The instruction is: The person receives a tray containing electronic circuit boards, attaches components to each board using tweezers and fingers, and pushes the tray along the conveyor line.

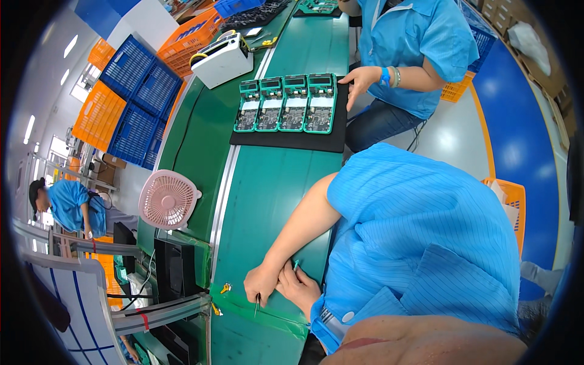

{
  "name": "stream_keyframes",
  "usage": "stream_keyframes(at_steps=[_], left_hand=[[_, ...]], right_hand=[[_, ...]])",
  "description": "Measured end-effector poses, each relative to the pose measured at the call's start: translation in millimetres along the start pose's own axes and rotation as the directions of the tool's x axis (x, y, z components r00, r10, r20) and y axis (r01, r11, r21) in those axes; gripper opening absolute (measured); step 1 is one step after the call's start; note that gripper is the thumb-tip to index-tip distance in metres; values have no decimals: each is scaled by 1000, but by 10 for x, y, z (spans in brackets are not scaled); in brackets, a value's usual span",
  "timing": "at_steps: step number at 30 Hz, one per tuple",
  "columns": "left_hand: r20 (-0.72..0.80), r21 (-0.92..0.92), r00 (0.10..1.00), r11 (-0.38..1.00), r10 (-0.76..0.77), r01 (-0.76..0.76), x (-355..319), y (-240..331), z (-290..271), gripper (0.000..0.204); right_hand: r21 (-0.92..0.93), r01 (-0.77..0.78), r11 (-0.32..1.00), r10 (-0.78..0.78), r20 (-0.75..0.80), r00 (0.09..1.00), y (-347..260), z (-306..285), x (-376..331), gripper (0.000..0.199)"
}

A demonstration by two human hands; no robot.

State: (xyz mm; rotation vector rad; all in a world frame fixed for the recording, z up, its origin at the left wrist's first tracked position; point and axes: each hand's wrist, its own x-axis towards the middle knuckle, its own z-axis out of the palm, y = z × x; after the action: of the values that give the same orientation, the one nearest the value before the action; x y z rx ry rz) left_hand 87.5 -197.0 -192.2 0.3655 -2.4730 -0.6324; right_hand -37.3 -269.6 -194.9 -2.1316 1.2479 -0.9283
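Note:
My right hand [260, 283] is closed around a pair of thin metal tweezers [257, 304], their tips pointing down over the green work surface [267, 213]. Close against it lies my left hand [299, 291], its fingers bent around a small teal piece [296, 264] that sticks out between them. My right forearm crosses above, and the two hands nearly touch. Too little of the teal piece shows to tell its kind.
Farther up the bench, a co-worker's hand [360, 79] touches a black mat [292, 141] bearing several teal-framed circuit-board units [319, 103]. A pink basket [168, 199], a white tape dispenser [224, 61], and yellow clips [225, 288] sit along the left side. Blue crates [128, 73] are stacked beyond.

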Motion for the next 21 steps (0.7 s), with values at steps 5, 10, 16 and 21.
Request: stream_keyframes(at_steps=[5,10,16,21], left_hand=[[5,10,1000,1000,5,-5,4,-34,-11,38],[15,11,1000,1000,7,-7,32,21,-22,40],[-39,42,998,998,-52,54,1,-8,-73,39],[-34,-2,999,1000,28,-28,40,-27,-103,38]], right_hand=[[-28,-12,1000,12,13,1000,-28,-17,18,33],[-37,-21,999,21,22,1000,-46,-60,-13,34],[-14,40,999,-39,65,997,-35,15,96,32],[-34,-27,999,26,-9,1000,-2,-9,-2,25]])
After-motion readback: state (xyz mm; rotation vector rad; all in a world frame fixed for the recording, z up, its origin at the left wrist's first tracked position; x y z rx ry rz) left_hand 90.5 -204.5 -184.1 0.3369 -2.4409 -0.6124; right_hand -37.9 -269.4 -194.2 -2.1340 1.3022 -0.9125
